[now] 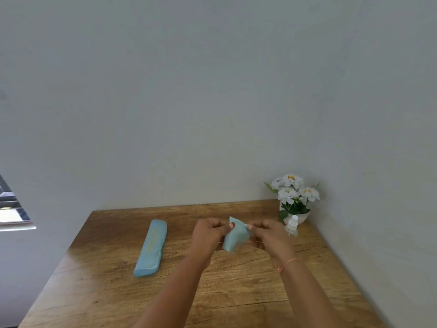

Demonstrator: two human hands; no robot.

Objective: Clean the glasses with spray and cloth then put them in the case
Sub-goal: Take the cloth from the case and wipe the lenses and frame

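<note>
Your left hand (209, 233) and right hand (268, 235) both pinch the soft pale-blue cleaning cloth (236, 237) above the middle of the wood-grain table (236, 292), thumbs on top, fingers curled underneath. The glasses are almost wholly hidden inside the folded fabric; only thin wire-like slivers show at the cloth's lower edges, so I judge they are there but cannot be sure how they lie.

That hidden frame is the risk: rub hard through the limp cloth and you could twist a thin arm or let a smooth, possibly damp lens slide out and drop onto the hard tabletop. Your right wrist also sits just beside the small clear plastic spray bottle (292, 224), light and narrow-based; a wide elbow swing would tip it toward the white flowers in their white pot (294, 197).

The long, rounded pale-blue case (151, 248) lies flat to your left, well apart, apparently closed.
</note>
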